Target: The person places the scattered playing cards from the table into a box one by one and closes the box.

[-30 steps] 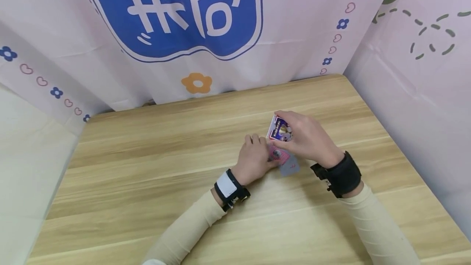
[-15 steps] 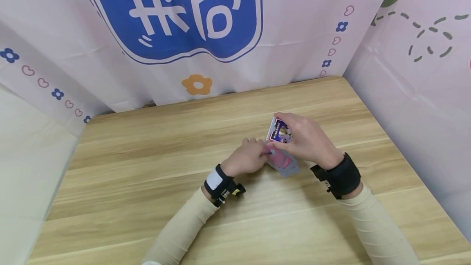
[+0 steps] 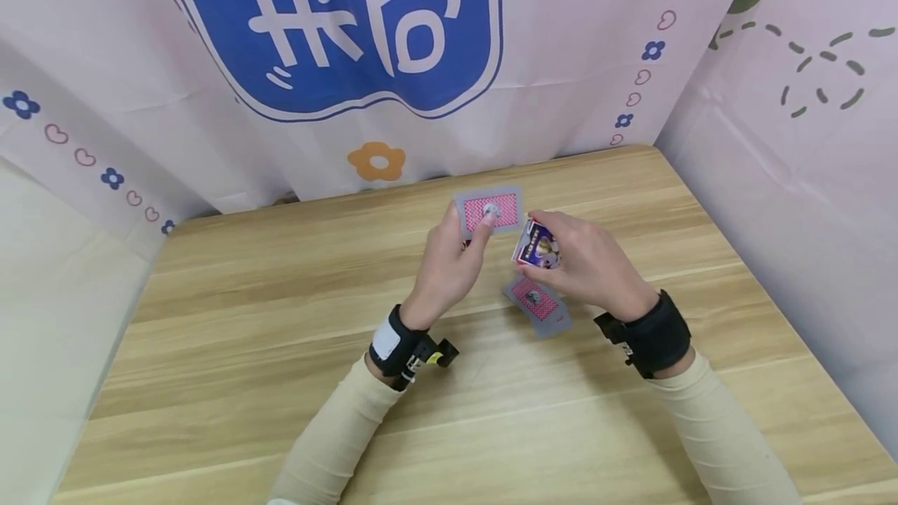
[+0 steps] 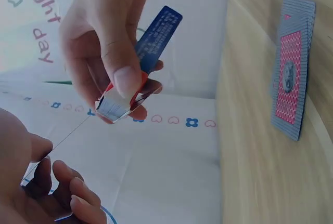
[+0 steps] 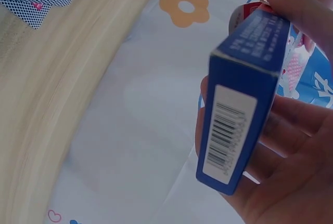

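Note:
My left hand pinches a red-backed playing card, thumb on its patterned back and fingers underneath. In the left wrist view this card shows only as a thin edge. Just right of it, my right hand grips a small blue card box raised over the table, its mouth facing left. White card edges show inside that mouth. The box's barcode end faces the right wrist camera. Below the hands, a few overlapping playing cards lie back up on the table.
The wood-grain table spreads around both hands. Behind it hangs a white cloth with a blue emblem, and another pale cloth borders the right side.
My left hand has come up from the cards on the table, now holding a card beside the box's mouth. My right hand and the box have stayed almost still.

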Tool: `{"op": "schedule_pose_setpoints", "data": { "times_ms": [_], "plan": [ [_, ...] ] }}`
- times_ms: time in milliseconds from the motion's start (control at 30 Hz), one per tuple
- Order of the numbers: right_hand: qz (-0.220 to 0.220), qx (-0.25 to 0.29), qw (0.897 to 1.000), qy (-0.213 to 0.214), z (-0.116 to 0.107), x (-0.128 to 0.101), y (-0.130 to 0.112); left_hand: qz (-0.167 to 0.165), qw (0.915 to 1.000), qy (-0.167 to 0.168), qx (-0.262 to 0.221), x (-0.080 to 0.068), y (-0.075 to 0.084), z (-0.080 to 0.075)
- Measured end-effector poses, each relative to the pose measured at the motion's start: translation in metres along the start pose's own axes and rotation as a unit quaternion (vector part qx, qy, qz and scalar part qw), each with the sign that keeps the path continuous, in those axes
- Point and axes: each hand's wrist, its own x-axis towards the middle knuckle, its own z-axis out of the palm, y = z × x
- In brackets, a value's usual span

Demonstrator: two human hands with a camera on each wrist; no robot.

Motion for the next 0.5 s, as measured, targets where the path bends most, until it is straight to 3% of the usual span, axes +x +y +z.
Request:
{"op": "schedule_pose_setpoints", "data": {
  "times_ms": [433, 500],
  "plan": [
    [0.013, -0.001, 1.0, 0.005, -0.0002, -0.001, 0.0024, 0.001, 1.0, -0.009, 0.003, -0.0003, -0.0005, 0.0043],
    [0.012, -0.002, 1.0, 0.005, -0.0004, -0.0008, 0.0026, -0.005, 0.9996, -0.024, 0.015, -0.0001, 0.0001, 0.0036]
  ]
}}
